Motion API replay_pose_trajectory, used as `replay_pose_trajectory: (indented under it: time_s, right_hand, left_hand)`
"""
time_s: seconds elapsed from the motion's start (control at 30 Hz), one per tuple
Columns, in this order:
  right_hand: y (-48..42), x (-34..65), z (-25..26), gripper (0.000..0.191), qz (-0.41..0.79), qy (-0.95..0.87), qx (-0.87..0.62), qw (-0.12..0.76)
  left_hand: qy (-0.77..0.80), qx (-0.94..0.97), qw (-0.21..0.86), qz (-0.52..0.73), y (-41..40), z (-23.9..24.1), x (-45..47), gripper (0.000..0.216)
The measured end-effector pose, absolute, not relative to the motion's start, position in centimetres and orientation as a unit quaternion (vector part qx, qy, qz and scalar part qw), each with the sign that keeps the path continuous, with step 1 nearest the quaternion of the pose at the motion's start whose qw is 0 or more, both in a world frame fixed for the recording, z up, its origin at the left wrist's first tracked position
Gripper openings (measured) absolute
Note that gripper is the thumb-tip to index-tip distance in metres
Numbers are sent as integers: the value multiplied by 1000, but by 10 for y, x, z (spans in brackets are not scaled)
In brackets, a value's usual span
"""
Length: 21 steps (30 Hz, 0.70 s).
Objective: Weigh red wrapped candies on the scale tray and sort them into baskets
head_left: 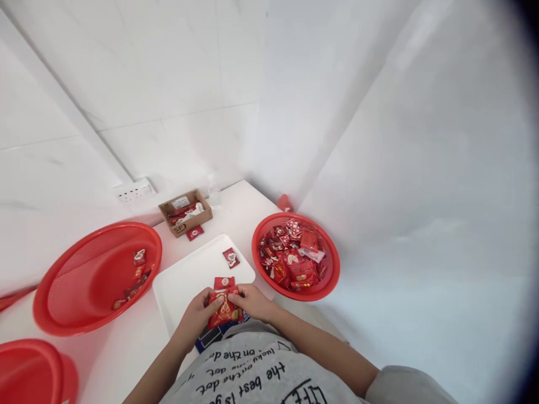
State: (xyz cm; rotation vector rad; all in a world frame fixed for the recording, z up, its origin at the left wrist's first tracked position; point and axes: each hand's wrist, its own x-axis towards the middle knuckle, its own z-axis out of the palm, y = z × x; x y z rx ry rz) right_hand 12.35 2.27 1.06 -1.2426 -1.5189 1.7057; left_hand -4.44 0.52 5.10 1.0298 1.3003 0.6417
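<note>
Both of my hands are closed on a red packet with gold print, held close to my body over the near edge of a white tray. My left hand pinches its left side, thumb on top. On the other side my right hand grips its upper right edge, thumb likewise on the front. Just beyond the packet is a small red sachet; whether it touches my fingers I cannot tell. A dark red sachet with a white emblem lies farther up on the tray.
Right of the tray, a red basket is full of red packets. A large red basket at left holds several packets; another red basket is nearer. Behind stand a cardboard box of sachets and a wall socket.
</note>
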Motion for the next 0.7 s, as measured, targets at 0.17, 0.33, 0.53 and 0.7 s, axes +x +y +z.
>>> replay_pose_trajectory:
  time_s: [0.17, 0.33, 0.53, 0.7]
  right_hand:
    - [18, 131, 14, 24, 616, -583, -469, 247]
    - [31, 155, 16, 25, 565, -580, -511, 288]
    - [60, 234, 3, 25, 356, -554, -689, 302]
    - [65, 278, -20, 25, 253, -593, -751, 141]
  left_hand:
    - [531, 481, 671, 191, 8, 53, -41, 32]
    - [533, 446, 685, 218, 9, 55, -37, 35]
    - [583, 359, 655, 320, 14, 55, -46, 37]
    - [586, 312, 663, 346, 14, 52, -59, 36]
